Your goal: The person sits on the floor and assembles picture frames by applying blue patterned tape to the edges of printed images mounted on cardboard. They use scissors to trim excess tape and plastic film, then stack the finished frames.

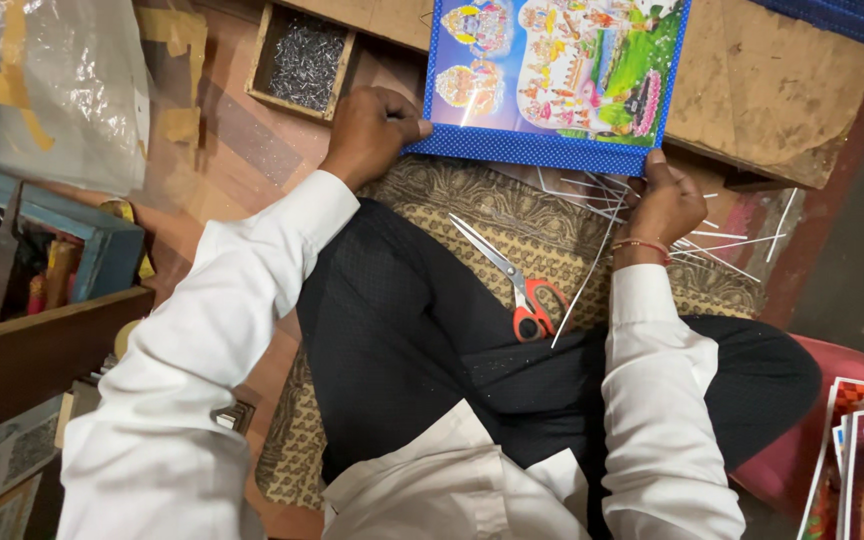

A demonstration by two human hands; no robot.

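a colourful picture with a blue dotted border [552, 75] lies flat on a worn board [772, 90] in front of your crossed legs, and you hold it by its near edge. your left hand [377, 130] is curled at the lower left corner, thumb pressed onto the border; your right hand [664, 205] pinches the lower right corner, fingers closed under it. by the look of it, you are squaring the picture on the board, and the next move calls for a firm, even hold on both corners. red-handled scissors [517, 285] lie apart on the patterned mat [512, 215], with thin white strips [652, 215] strewn near your right hand. beyond your left hand, a small wooden box [302, 60] holds a heap of small metal nails.
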